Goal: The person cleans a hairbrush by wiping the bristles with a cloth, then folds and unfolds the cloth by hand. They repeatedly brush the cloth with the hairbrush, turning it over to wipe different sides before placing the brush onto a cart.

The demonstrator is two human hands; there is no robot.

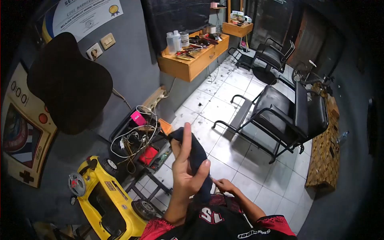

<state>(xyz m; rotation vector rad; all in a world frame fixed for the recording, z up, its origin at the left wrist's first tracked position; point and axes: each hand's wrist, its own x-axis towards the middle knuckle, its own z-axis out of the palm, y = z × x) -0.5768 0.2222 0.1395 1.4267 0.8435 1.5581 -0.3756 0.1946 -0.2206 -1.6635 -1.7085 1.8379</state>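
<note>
- Head view: the left hand [185, 176] is raised in front of the body, its index finger pointing up and its thumb standing apart from it.
- A dark cloth [199, 152] is at the left hand, passing behind the index finger and thumb and showing in the gap between them. Its upper end bends over near the middle of the index finger; its lower part hangs past the thumb towards the black shirt [229, 227].
- Index finger and thumb are spread, not pressed together. Whether the other fingers close on the cloth cannot be told, as they are mostly hidden.
- The right hand [225, 186] is lower, just beside the right edge of the cloth's hanging part, with its fingers curled. I cannot tell whether its fingertips pinch the cloth or only come close to it.
- Left of the hands stands a black cart [122, 126] loaded with tangled cables, a pink box [138, 118] and a red box [148, 155]; a yellow toy car [130, 216] is in front of it.
- Beyond the hands, a tiled floor [256, 180] with dark specks reaches to a black-seated bench [276, 100], well apart from the cloth.
- Farther off, a wooden drawer unit [196, 66] on the wall carries bottles [176, 42] and scattered tools.
</note>
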